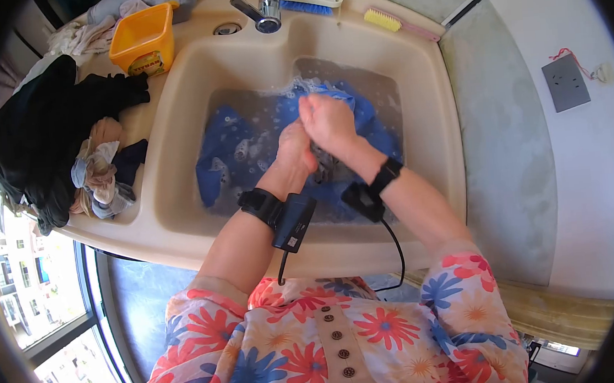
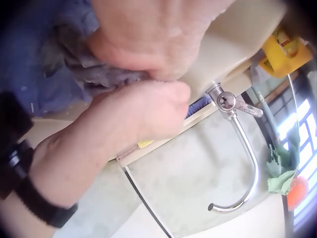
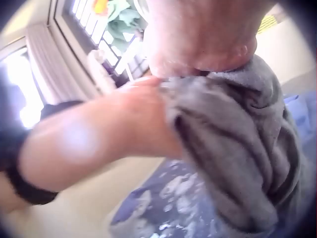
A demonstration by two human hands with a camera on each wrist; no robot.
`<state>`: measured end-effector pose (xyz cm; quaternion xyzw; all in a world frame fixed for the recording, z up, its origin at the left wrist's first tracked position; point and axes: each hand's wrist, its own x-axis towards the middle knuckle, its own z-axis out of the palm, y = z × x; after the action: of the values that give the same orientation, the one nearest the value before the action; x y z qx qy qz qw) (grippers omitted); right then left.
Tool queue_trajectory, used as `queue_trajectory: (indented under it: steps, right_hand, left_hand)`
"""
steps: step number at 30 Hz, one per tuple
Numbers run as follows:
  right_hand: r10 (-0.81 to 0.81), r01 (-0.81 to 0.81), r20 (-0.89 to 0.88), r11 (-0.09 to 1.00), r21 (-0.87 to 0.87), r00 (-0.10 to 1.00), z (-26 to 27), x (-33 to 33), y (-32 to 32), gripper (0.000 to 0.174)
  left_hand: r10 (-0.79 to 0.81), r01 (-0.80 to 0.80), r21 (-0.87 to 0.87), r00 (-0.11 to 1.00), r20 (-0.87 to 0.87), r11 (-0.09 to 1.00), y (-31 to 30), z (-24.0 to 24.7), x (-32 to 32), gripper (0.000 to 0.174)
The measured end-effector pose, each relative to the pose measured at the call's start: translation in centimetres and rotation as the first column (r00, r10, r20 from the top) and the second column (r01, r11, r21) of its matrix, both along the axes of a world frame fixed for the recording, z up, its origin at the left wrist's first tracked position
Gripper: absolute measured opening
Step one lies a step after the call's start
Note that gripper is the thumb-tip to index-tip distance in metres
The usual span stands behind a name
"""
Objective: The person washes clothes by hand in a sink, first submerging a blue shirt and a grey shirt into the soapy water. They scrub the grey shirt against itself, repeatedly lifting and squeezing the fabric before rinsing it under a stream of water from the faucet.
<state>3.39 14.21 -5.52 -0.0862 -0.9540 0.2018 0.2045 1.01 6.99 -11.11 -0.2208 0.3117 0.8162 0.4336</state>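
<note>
My left hand [image 1: 295, 149] and right hand [image 1: 329, 122] are pressed together over the basin, both gripping a wet grey cloth [image 3: 237, 134]. In the right wrist view the cloth hangs in folds from the two fists, and the fingers inside it are mostly hidden. From the left wrist, my right hand [image 2: 143, 109] appears curled against the left hand [image 2: 153, 34], with grey fabric between them. Below lies a blue garment [image 1: 225, 144] in sudsy water, spread across the sink [image 1: 175, 137].
A tap [image 1: 266, 13] stands at the sink's back edge. Beside it are a blue-bristled brush [image 1: 308, 1] and a yellow-bristled brush [image 1: 384, 19]. To the left, a yellow basket [image 1: 143, 36] stands behind a heap of black clothes [image 1: 53, 131] and several small, light-coloured garments [image 1: 99, 167].
</note>
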Motion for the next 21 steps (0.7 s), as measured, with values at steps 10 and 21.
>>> queue_trajectory:
  steps: [10, 21]
  right_hand:
    - [0.024, 0.056, 0.353, 0.975, -0.214, 0.935, -3.1, 1.3, 8.6, 0.018]
    - [0.465, 0.028, 0.325, 0.539, -0.842, 0.823, -1.1, 4.9, 9.0, 0.044]
  left_hand:
    - [-0.189, 0.203, 0.174, 0.978, -0.091, 0.964, 0.2, 4.1, -0.6, 0.024]
    - [0.001, 0.028, 0.167, 0.986, -0.166, 0.986, -3.0, 5.3, -4.1, 0.019]
